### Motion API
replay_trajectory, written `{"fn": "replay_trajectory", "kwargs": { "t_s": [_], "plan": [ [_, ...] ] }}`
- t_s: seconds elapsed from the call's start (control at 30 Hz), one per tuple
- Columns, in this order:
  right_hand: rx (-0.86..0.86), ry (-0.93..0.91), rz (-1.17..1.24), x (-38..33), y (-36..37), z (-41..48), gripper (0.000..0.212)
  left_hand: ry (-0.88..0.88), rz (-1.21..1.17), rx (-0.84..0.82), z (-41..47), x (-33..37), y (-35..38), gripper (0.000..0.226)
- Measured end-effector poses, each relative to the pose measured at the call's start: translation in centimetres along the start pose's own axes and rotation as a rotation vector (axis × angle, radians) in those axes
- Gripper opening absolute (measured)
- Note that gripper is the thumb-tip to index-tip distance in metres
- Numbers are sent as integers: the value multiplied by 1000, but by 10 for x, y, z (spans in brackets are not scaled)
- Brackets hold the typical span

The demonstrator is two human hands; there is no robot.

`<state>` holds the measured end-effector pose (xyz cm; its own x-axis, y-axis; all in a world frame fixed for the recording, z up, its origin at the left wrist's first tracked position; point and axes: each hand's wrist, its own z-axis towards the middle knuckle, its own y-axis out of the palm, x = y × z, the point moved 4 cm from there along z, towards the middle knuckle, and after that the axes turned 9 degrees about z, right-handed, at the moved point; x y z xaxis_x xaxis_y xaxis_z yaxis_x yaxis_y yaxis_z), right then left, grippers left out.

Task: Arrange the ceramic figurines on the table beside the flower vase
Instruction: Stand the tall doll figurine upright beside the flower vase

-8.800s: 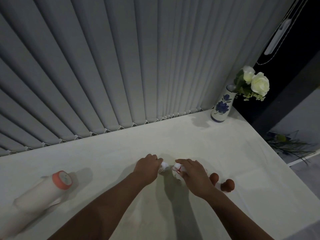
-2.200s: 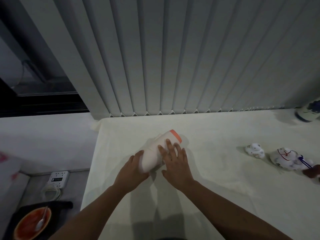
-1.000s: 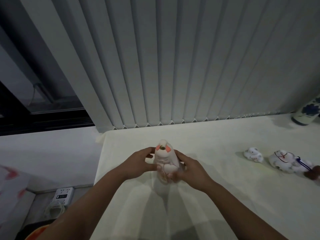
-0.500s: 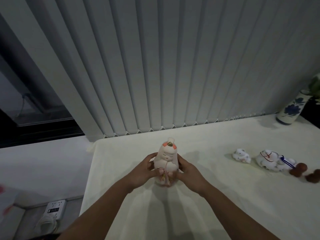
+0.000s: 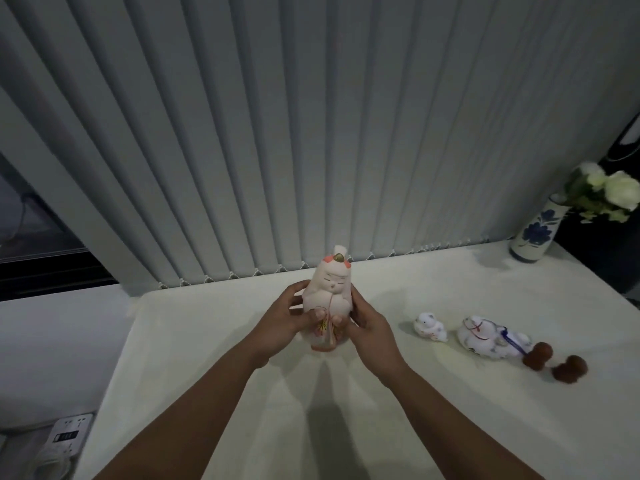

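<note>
A tall white ceramic doll figurine point(image 5: 330, 289) with a painted face and orange hair marks stands upright, its face towards me. My left hand point(image 5: 285, 318) grips its left side and my right hand point(image 5: 369, 323) grips its right side; whether its base touches the table point(image 5: 433, 410) I cannot tell. To the right lie a small white animal figurine point(image 5: 430, 328), a larger white figurine point(image 5: 486, 338) with red and blue cords, and two small brown figurines point(image 5: 536, 355) point(image 5: 569, 368). The blue-flowered white vase point(image 5: 535, 235) with white roses point(image 5: 611, 190) stands at the far right corner.
Grey vertical blinds point(image 5: 311, 133) hang along the table's back edge. The table's left edge runs near my left arm; below it a white power strip point(image 5: 67, 436) lies on a lower surface. A dark gap opens past the table's right edge by the vase.
Both hands picked the tall figurine up from lying on its side and stood it upright. In the last half second the view has shifted right, bringing the vase and roses into sight.
</note>
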<state>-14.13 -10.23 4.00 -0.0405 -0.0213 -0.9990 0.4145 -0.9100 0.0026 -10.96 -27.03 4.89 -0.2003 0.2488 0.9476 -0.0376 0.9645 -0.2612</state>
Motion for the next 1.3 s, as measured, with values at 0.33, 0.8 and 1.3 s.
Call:
{"fn": "replay_trajectory", "kwargs": {
  "t_s": [0.33,0.8,1.3],
  "plan": [
    [2,-71,-47,-30,-153,32,56,49,-44,76,69,75,127,60],
    [-51,-30,-58,-25,-266,68,52,58,-50,126,123,116,218,58],
    [-139,153,-144,18,-223,96,48,-149,-28,85,133,64,186,58]
  ]
}}
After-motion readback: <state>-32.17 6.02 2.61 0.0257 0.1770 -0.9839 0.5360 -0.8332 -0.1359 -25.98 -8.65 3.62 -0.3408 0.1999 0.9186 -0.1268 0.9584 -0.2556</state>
